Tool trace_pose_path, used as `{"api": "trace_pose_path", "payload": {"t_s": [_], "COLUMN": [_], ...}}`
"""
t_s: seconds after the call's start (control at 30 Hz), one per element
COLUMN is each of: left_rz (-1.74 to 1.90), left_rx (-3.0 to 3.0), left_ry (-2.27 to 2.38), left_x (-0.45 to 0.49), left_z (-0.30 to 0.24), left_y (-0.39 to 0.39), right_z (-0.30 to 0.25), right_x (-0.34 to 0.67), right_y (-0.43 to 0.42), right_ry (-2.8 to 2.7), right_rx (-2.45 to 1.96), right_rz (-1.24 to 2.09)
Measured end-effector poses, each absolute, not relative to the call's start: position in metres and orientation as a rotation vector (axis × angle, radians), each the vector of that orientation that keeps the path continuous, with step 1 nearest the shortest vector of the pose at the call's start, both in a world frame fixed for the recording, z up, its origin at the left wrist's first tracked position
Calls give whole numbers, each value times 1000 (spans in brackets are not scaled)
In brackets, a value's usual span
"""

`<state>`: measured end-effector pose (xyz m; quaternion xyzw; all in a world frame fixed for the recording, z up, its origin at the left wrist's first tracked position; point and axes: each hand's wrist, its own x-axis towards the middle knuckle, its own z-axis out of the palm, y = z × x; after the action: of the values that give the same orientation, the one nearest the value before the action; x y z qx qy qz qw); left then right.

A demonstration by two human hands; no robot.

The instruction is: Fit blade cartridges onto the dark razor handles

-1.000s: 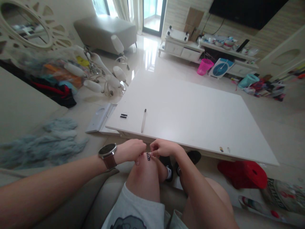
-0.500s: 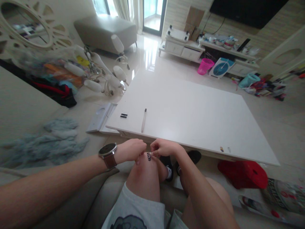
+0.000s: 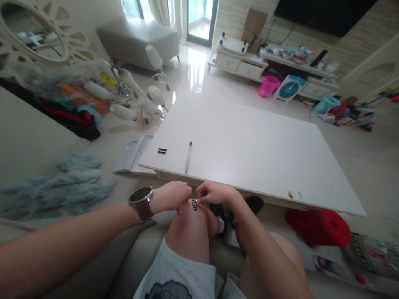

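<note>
A small black piece with light, shiny spots (image 3: pixel 194 204) is over my bare knee (image 3: pixel 187 220); its kind is too small to tell. My right hand (image 3: pixel 213 193) has its thumb and fingertips pinched at the right edge of this piece. Just to the left, my left hand (image 3: pixel 174 195) is closed, fingers curled down against the knee; whatever they grip is hidden. A watch with a brown strap (image 3: pixel 143 203) is on my left wrist.
Beyond my knees stands a white table (image 3: pixel 249 145). On it lie a toothbrush (image 3: pixel 188 157), two short black strips (image 3: pixel 162 151) and tiny pieces (image 3: pixel 290 194) near the front right edge. A red object (image 3: pixel 321 227) is on the right; an opened white box (image 3: pixel 132 153) sits left.
The small black piece over the knee has tilted slightly between my fingers. Both hands stay in nearly the same place.
</note>
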<state>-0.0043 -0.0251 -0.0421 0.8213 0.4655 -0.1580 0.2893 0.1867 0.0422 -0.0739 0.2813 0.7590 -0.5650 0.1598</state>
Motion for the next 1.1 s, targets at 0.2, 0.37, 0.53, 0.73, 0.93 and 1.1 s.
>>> {"api": "trace_pose_path", "payload": {"t_s": [0.2, 0.37, 0.53, 0.73, 0.93, 1.1], "left_rz": [-437, -410, -394, -438, -436, -406], "left_rx": [2202, 2192, 2202, 2187, 2193, 2206], "left_ry": [1254, 1251, 1250, 1251, 1244, 1246], "left_x": [-4, -4, -4, -3, -3, -5], "left_z": [-39, -39, -41, -37, -38, -44], "left_y": [-25, -25, -26, -25, -25, -26], "right_z": [-74, -74, -74, -74, -75, -76], "right_x": [186, 186, 187, 187, 187, 187], "right_y": [42, 42, 42, 42, 42, 41], "right_ry": [2167, 2185, 2197, 2197, 2197, 2196], "right_rx": [800, 795, 800, 805, 801, 784], "right_rz": [-1620, -1604, -1607, -1609, -1614, -1616]}}
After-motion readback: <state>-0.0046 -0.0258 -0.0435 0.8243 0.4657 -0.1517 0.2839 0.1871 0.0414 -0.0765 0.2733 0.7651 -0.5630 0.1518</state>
